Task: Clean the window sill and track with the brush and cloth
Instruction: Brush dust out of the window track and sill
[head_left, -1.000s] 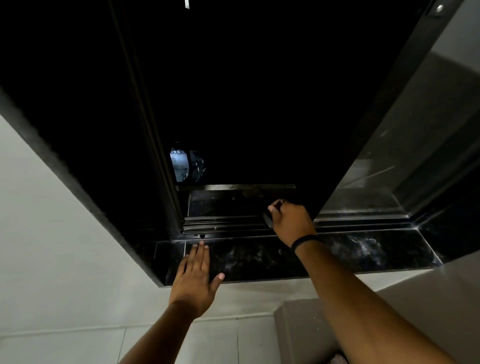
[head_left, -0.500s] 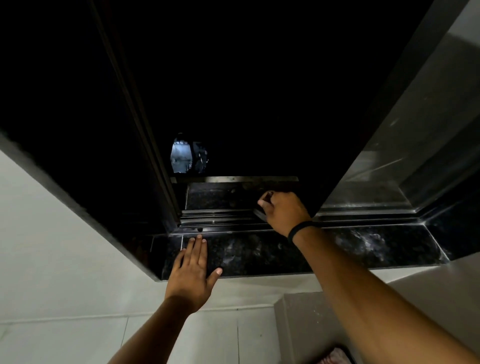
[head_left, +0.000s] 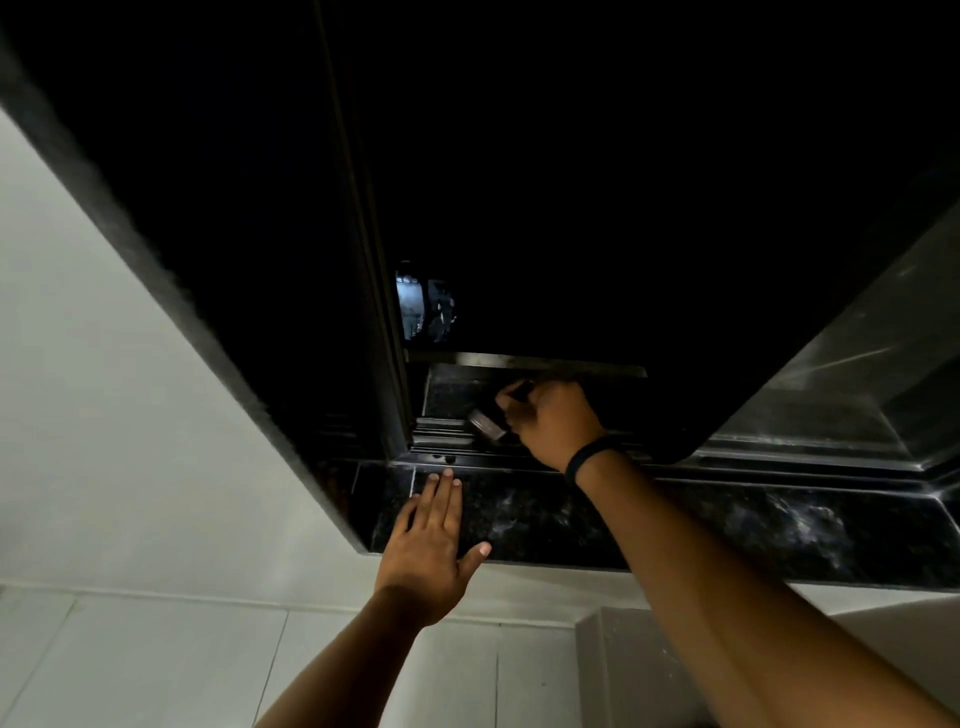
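The black speckled stone window sill (head_left: 727, 525) runs across the lower middle, dusty with pale smears at its right. Behind it lies the ribbed metal track (head_left: 441, 434). My right hand (head_left: 553, 418), with a black band on its wrist, is closed around a small brush (head_left: 487, 425) whose pale head rests on the track rails. Most of the brush handle is hidden in the fist. My left hand (head_left: 431, 540) lies flat on the sill's left end, fingers together, thumb out, holding nothing. No cloth is in view.
A dark sliding window frame (head_left: 384, 312) stands upright just left of the brush. A pane (head_left: 857, 374) reflects light at the right. White wall (head_left: 130, 441) and tiles surround the opening. Outside is dark except a small lit patch (head_left: 423, 306).
My right hand has slid the brush leftward along the track. My left hand has stayed flat on the sill. The camera has shifted slightly.
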